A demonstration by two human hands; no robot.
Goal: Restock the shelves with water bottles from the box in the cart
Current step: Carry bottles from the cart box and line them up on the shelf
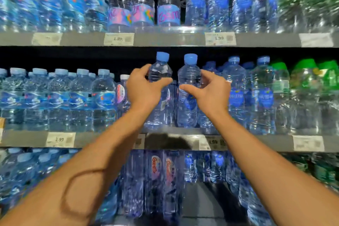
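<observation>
Head view: two water bottles stand upright, caps up, side by side on the middle shelf (110, 138). The left hand (145, 88) grips the left bottle (160, 71); the right hand (209, 91) grips the right bottle (189, 75).

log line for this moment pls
left hand grips bottle | right hand grips second bottle | both upright at middle shelf

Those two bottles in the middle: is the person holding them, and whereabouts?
Yes. The left hand grips the left bottle around its upper body; the right hand grips the right bottle likewise. Both stand on the middle shelf.
</observation>
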